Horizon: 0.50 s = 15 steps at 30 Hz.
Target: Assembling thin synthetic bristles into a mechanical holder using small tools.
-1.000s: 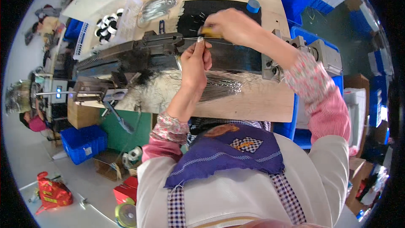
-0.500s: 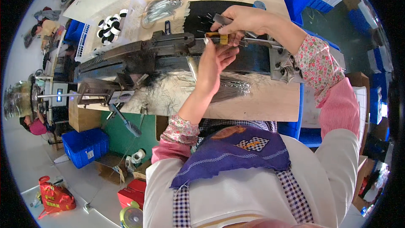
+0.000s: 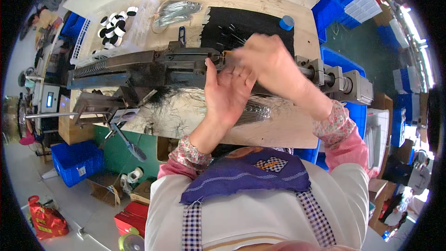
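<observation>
A long dark metal bench machine (image 3: 179,65) lies across the worktable. My left hand (image 3: 226,95) is palm up at its middle, thumb raised beside the jaw end and fingers stretched to the right; nothing shows in the palm. Over those fingertips hovers my right hand (image 3: 276,62), its fingers smeared by motion, so whatever they hold is hidden. A small yellow part (image 3: 226,55) peeks out between the jaw and my hands. Behind them a black cloth (image 3: 265,23) carries several thin metal pins. A bundle of thin metal wires (image 3: 254,113) lies just below my hands, partly covered.
At the back left stands a clear plastic basket (image 3: 141,23) with black-and-white rolls, beside a bag of wires (image 3: 179,11). A blue round tape roll (image 3: 286,23) sits on the cloth's corner. The machine's shaft end (image 3: 346,86) juts out at right. Dark bristles (image 3: 174,111) litter the wood.
My right hand has moved down and nearer to me; the flat grey metal piece seen in it earlier no longer shows. My left hand has turned palm up, its fingers straighter. The view has shifted.
</observation>
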### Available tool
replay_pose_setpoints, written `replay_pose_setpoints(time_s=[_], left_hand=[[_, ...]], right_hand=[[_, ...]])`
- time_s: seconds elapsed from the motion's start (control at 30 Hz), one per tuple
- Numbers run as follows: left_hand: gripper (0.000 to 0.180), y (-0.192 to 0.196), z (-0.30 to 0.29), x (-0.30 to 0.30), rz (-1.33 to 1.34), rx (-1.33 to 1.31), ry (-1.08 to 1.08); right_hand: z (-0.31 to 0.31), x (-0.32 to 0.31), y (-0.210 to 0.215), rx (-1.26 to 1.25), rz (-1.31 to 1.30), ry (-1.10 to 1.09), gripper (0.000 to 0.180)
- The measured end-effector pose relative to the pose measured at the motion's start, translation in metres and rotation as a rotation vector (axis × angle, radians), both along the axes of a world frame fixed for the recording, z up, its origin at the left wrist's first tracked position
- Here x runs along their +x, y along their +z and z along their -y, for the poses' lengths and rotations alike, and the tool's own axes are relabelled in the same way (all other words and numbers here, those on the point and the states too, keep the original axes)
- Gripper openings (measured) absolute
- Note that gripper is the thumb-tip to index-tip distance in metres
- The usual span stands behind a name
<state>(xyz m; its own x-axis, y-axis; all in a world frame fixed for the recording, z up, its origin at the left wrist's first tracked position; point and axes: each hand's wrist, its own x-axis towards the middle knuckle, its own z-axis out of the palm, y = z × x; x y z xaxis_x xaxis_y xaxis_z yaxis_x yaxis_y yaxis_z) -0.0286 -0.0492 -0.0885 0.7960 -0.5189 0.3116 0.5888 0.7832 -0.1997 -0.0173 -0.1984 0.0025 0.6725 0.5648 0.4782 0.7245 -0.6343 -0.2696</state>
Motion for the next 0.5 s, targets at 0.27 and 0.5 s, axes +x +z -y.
replay_pose_setpoints(time_s=[0.27, 0.5], left_hand=[[0.066, 0.034, -0.001, -0.013, -0.162, 0.571, 0.249], [0.068, 0.038, -0.005, -0.010, -0.104, 0.654, 0.214]], right_hand=[[0.005, 0.020, 0.001, 0.077, -0.197, -0.143, 0.012], [0.011, 0.019, 0.002, -0.009, -0.066, -0.121, 0.012]])
